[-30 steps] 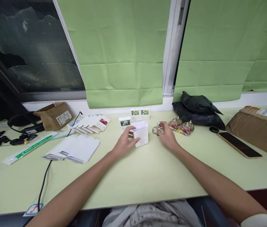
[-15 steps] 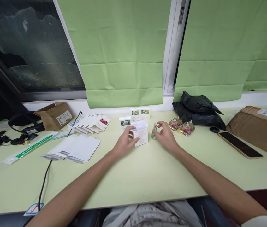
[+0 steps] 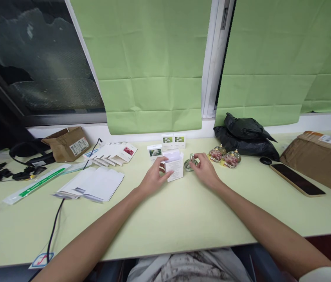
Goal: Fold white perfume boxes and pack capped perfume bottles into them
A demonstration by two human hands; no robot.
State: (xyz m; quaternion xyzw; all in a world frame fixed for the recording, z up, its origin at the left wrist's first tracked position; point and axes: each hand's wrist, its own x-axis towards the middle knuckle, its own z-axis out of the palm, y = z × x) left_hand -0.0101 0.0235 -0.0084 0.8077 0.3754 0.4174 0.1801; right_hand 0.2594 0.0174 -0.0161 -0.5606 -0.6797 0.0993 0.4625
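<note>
My left hand (image 3: 155,174) is closed around the side of a small white carton (image 3: 175,168) with fine print on its face. The carton stands upright on the table, its top flaps raised. Just right of it, my right hand (image 3: 205,170) pinches a small clear glass perfume bottle (image 3: 188,166) near its cap. The bottle's broad, rounded side faces me, close to the carton but outside it. Behind the carton stand three small white boxes with flower pictures, one of them the nearer box (image 3: 155,152). The right fingertips partly cover the bottle.
Two ornate pink-and-gold bottles (image 3: 231,159) stand right of my hand, before black plastic bags (image 3: 246,137). Farther right are a phone (image 3: 297,179) and a brown parcel (image 3: 318,160). Flattened white cartons (image 3: 101,182), a cardboard box (image 3: 65,145) and a black cable (image 3: 54,225) lie left.
The bottle has turned in my right hand, from its narrow edge to its wide rounded side. My left hand and the carton have stayed in place.
</note>
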